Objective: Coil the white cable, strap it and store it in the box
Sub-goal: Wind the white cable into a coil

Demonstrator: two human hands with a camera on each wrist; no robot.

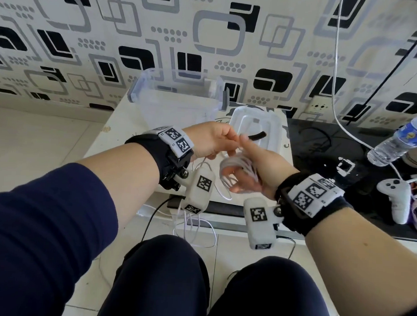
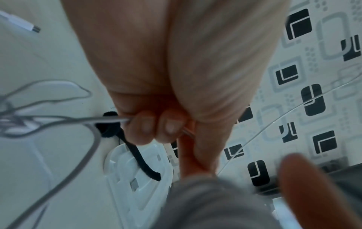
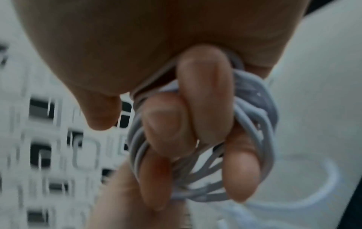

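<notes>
The white cable (image 1: 238, 167) is wound in several loops around the curled fingers of my right hand (image 1: 247, 166), which holds the coil (image 3: 252, 124) above the table's front edge. My left hand (image 1: 215, 141) pinches a strand of the cable (image 2: 109, 119) just left of the right thumb. Loose cable (image 1: 195, 228) hangs down toward the floor. The black strap (image 1: 256, 136) lies on the white lid (image 1: 274, 127), also in the left wrist view as a dark strip (image 2: 141, 161). The clear box (image 1: 176, 95) stands open behind the hands.
A white table (image 1: 114, 131) carries the box and lid. To the right, a black surface (image 1: 321, 147) holds a tilted water bottle (image 1: 397, 143), a white controller (image 1: 397, 195) and black cords. A white cord (image 1: 336, 67) hangs down the patterned wall.
</notes>
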